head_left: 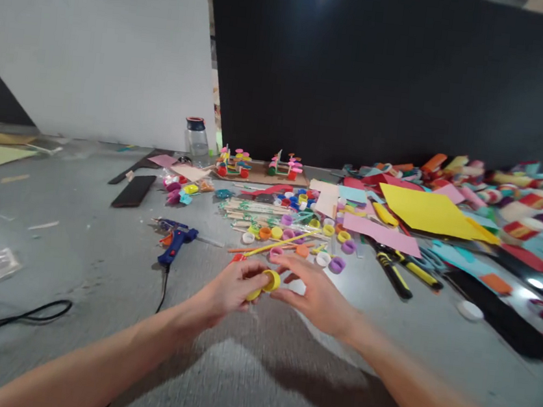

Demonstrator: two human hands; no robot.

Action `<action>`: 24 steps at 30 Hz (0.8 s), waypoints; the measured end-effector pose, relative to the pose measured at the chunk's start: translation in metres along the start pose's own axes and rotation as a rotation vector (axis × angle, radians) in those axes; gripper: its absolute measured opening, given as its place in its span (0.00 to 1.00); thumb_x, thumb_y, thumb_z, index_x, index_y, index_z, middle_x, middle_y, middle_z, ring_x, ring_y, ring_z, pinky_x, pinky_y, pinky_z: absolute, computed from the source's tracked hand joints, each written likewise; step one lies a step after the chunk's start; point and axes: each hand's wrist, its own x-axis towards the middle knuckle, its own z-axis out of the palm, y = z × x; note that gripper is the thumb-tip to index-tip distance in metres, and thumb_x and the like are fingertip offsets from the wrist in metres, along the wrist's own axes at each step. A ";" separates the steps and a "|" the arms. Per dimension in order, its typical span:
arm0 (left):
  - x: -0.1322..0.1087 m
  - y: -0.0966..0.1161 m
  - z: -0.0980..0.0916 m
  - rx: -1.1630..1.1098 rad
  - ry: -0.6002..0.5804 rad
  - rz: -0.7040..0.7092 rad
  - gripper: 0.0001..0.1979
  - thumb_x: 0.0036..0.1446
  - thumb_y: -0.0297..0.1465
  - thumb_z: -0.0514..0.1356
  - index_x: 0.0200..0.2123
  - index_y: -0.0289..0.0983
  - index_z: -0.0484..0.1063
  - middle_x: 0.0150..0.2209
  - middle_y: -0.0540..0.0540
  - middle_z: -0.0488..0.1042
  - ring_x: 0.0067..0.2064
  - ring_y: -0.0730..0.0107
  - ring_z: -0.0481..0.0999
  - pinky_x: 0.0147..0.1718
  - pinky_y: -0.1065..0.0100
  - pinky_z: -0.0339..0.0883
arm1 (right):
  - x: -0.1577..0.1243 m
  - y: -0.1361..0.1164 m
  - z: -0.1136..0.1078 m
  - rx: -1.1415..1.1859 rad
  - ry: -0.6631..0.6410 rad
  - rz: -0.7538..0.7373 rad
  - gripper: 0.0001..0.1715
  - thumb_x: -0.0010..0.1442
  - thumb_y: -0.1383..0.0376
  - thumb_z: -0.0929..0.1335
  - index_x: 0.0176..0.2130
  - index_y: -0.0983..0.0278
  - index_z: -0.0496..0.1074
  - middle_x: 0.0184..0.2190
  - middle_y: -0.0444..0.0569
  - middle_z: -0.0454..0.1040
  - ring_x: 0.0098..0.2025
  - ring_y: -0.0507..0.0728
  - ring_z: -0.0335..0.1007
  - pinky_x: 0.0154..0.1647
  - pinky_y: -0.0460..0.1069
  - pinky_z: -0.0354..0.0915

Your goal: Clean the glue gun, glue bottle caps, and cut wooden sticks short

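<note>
My left hand (235, 287) pinches a yellow bottle cap (271, 280), its hollow side partly showing, with the thumb at its rim. A second yellow piece (254, 294) shows below the thumb, perhaps another cap. My right hand (317, 294) is just right of the cap, thumb and fingers apart in a curve; whether a fingertip touches the cap I cannot tell. A small red piece (238, 258) lies behind my left fingers. Beyond my hands are loose caps, such as a purple cap (338, 264) and a white cap (322, 259), and a yellow stick (279, 242).
A blue glue gun (176, 245) lies on the left, its cord running toward the front edge. Behind are wooden sticks (255, 211), two small craft models (233, 163) and a bottle (196, 139). Cutters (393, 275), yellow paper (430, 212) and a coloured pile (521, 199) occupy the right.
</note>
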 end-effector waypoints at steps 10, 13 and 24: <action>-0.006 -0.019 -0.027 -0.116 -0.041 0.061 0.15 0.51 0.29 0.68 0.44 0.38 0.76 0.41 0.46 0.75 0.38 0.70 0.70 0.35 0.69 0.62 | 0.007 0.013 0.030 -0.045 0.047 -0.100 0.10 0.66 0.60 0.69 0.45 0.63 0.71 0.48 0.57 0.77 0.50 0.65 0.74 0.50 0.62 0.71; -0.003 -0.029 -0.030 -0.093 -0.037 0.076 0.17 0.50 0.25 0.67 0.45 0.38 0.75 0.39 0.46 0.76 0.36 0.70 0.72 0.34 0.68 0.63 | 0.001 0.019 0.029 -0.121 -0.052 -0.106 0.06 0.66 0.63 0.68 0.42 0.62 0.72 0.45 0.55 0.76 0.45 0.64 0.73 0.45 0.60 0.71; -0.025 -0.012 -0.035 -0.159 0.124 0.330 0.15 0.50 0.27 0.72 0.43 0.40 0.81 0.38 0.48 0.78 0.37 0.68 0.78 0.35 0.67 0.71 | -0.004 0.017 0.021 -0.212 -0.011 -0.104 0.14 0.69 0.59 0.66 0.50 0.63 0.72 0.49 0.56 0.76 0.49 0.65 0.73 0.47 0.61 0.71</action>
